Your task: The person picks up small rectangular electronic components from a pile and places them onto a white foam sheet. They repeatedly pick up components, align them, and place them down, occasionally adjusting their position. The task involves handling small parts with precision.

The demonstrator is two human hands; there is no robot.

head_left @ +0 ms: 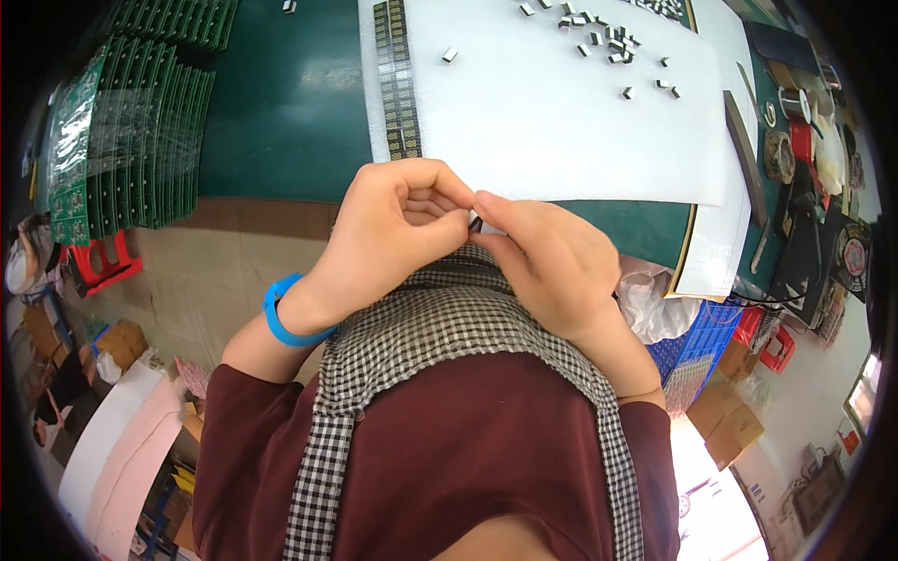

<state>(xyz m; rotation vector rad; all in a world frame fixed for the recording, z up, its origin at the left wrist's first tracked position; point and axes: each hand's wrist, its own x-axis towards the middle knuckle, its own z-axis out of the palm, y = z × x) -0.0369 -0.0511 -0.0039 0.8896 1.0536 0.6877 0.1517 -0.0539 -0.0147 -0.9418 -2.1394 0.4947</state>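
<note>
1. A small dark part is pinched at mid-frame between the fingers of the left hand and right hand.
2. Similar small parts are scattered on the white sheet at upper right.

**Materials on this bench, quick rundown**

The white sheet looks like soft matt foam, slightly fuzzy. The mat under it is smooth green stuff with a dull sheen. The stacked circuit boards are glossy green, some under shiny clear film. The wristband looks like smooth blue rubber. The checked apron is woven cloth, matt.
</note>
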